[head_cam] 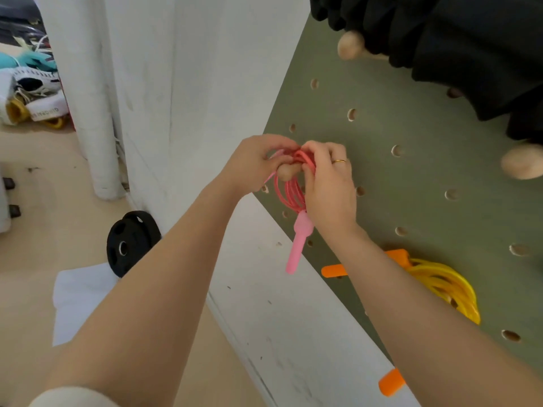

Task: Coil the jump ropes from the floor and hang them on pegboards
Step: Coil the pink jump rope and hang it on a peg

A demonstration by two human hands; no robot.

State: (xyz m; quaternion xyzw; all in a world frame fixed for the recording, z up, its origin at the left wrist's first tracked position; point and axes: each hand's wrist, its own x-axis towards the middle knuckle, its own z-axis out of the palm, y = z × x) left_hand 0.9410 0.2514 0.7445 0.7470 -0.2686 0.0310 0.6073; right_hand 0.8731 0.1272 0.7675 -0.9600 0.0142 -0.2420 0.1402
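A coiled pink jump rope [289, 192] hangs over a wooden peg [285, 173] on the green pegboard [411, 177]. Its pink handle [298, 245] dangles below the coil. My left hand [255, 163] pinches the rope loops at the top, left of the peg. My right hand [327, 180], wearing a gold ring, pinches the same loops from the right. A yellow jump rope [446, 286] with orange handles [333, 271] hangs coiled lower on the board, partly hidden by my right forearm.
Two more wooden pegs [351, 44] [521, 164] stick out of the board; black cloth [458, 45] hangs over the upper one. A white wall [176, 83] borders the board. A black weight plate [129, 240], white cloth [79, 298] and shoes [32, 92] lie on the floor.
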